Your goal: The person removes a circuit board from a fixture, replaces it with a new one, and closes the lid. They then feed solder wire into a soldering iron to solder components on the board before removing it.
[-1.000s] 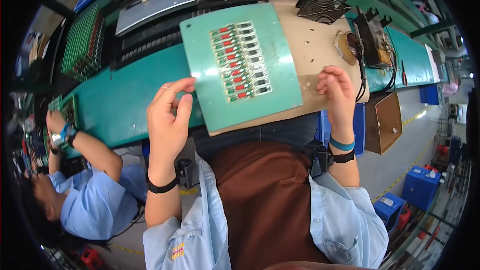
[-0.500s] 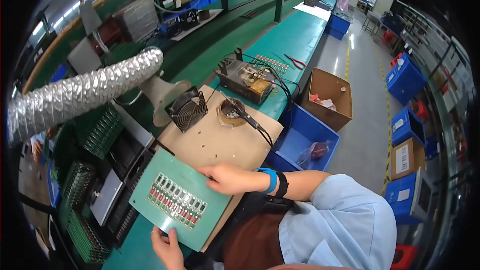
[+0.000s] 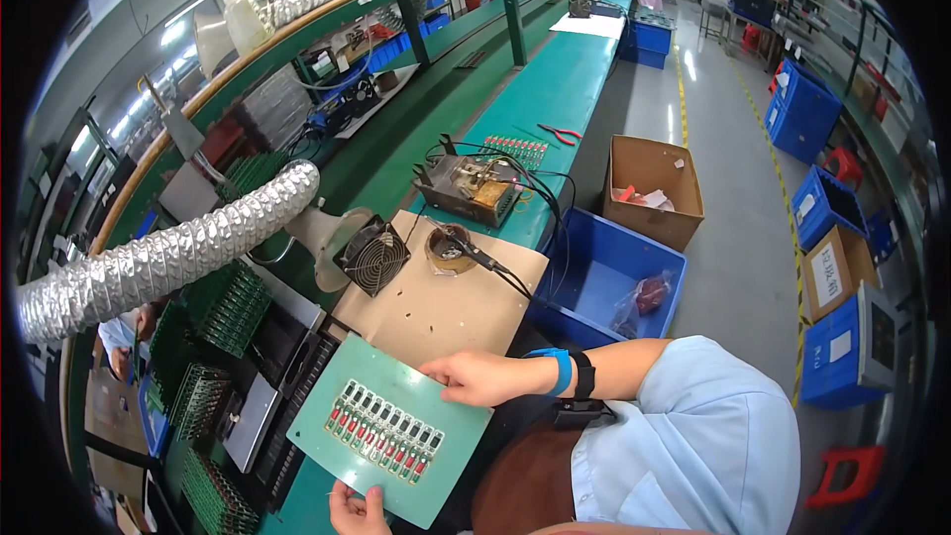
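A green carrier board (image 3: 443,436) with rows of small red and white components (image 3: 382,433) lies at the near end of the bench, partly over a brown cardboard mat (image 3: 446,312). My right hand (image 3: 474,377), with a blue wristband, grips the board's far right edge. At the frame's lower rim, my left hand (image 3: 357,511) holds the board's near edge, only partly in view.
Small black fan (image 3: 371,258), soldering iron stand (image 3: 451,248) and soldering station (image 3: 471,188) sit beyond the mat. A silver flexible duct (image 3: 168,248) runs left. Racks of green circuit boards (image 3: 228,307) stand left. Blue bin (image 3: 604,287) and cardboard box (image 3: 654,188) are on the floor right.
The view has swung round to the right along the bench. The green board now lies low in the picture, and both hands stay on its edges.
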Motion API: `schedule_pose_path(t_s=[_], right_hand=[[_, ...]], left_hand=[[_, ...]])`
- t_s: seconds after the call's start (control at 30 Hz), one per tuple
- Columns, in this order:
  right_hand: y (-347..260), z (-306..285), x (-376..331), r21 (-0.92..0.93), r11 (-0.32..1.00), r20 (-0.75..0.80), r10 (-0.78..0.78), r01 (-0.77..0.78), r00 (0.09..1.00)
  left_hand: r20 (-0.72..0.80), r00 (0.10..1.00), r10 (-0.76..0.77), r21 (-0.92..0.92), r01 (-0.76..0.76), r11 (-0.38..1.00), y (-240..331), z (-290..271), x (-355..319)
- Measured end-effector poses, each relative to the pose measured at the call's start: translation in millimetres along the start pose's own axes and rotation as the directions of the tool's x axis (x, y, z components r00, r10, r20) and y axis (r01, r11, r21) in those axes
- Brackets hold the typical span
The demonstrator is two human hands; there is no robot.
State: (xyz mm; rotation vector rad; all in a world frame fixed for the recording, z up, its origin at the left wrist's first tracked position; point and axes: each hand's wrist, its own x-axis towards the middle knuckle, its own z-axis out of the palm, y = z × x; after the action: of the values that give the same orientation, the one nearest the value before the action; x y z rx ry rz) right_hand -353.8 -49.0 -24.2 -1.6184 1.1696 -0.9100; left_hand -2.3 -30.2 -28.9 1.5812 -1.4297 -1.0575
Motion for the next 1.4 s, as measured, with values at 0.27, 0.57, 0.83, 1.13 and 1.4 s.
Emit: schedule_pose_path(t_s=[0.27, 0.57, 0.83, 1.13, 1.4], right_hand=[[-17, 12, -22, 0.071, 0.962, -0.232, -0.243, 0.265, 0.942], [-37, 30, -23, 0.028, 0.889, -0.35, -0.42, 0.457, 0.837], [-78, 22, -30, -0.203, 0.854, -0.308, -0.519, 0.478, 0.797], [-90, 4, -55, 0.802, 0.592, 0.106, -0.266, 0.076, 0.958], [-42, 19, -16, 0.741, 0.665, 0.146, -0.029, -0.091, 0.989]], left_hand=[[-0.223, 0.935, 0.277, -0.231, -0.327, 0.916, 53, -4, -35], [-0.391, 0.73, 0.561, -0.083, -0.635, 0.768, 60, -9, -56], [-0.222, 0.17, 0.96, 0.634, -0.723, 0.275, 58, -17, -60], [0.17, 0.104, 0.98, 0.707, -0.706, -0.048, 101, 25, -38], [0.327, 0.332, 0.885, 0.681, -0.732, 0.023, 73, 33, -25]])
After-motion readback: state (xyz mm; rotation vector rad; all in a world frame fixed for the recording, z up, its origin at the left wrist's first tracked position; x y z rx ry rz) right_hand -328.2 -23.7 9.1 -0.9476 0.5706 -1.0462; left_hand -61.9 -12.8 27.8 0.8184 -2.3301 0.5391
